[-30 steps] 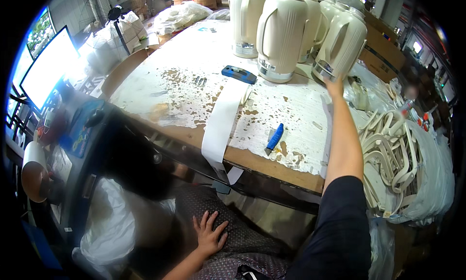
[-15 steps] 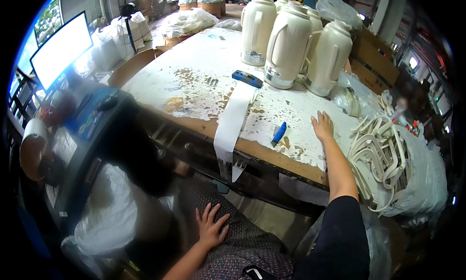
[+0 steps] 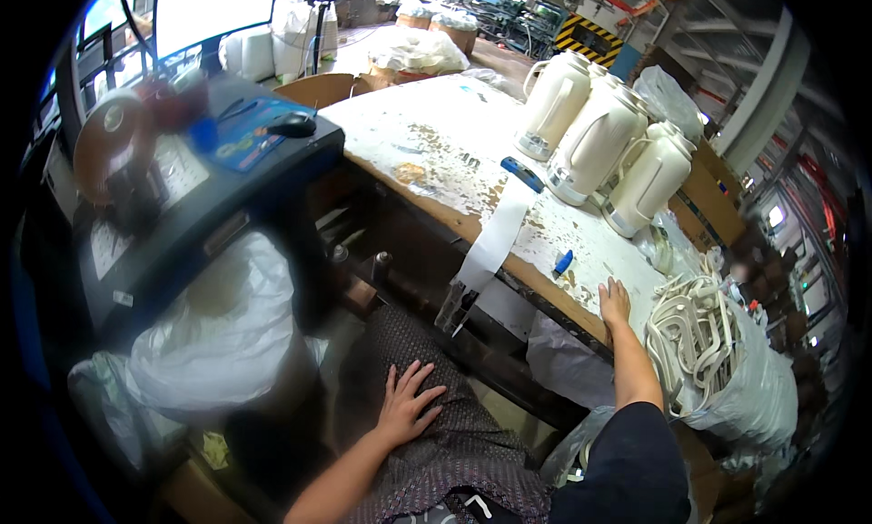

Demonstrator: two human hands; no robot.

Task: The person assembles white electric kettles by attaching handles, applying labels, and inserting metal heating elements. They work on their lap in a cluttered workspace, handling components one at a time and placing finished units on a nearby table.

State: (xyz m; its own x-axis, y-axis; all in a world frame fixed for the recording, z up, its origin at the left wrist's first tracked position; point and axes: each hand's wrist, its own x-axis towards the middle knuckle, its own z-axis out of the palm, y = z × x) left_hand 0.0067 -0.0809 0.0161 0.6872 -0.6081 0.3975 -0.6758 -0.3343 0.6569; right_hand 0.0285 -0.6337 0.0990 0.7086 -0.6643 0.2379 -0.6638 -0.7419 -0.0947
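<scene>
My left hand [image 3: 408,404] lies on my lap, fingers spread over the dark patterned cloth [image 3: 454,388]. On the worn white tabletop [image 3: 427,115] near its front edge rests my right hand [image 3: 615,301], open and holding nothing. A blue utility knife [image 3: 563,262] lies just to its left. Farther back stand several cream vacuum jugs [image 3: 595,147] with handles, packed close together. Beside them a blue tool [image 3: 522,173] sits on a long white paper strip [image 3: 495,238] that hangs over the table edge.
Right of my right arm, a plastic bag [image 3: 758,379] is heaped with cream plastic handles [image 3: 695,342]. At left are a desk with a computer mouse [image 3: 291,124], a bright monitor [image 3: 213,11] and a white bag-lined bin [image 3: 218,342]. A cardboard box [image 3: 704,197] stands behind the jugs.
The view has swung left, so the desk shows more fully and the table sits farther right. Both hands stay resting in their places.
</scene>
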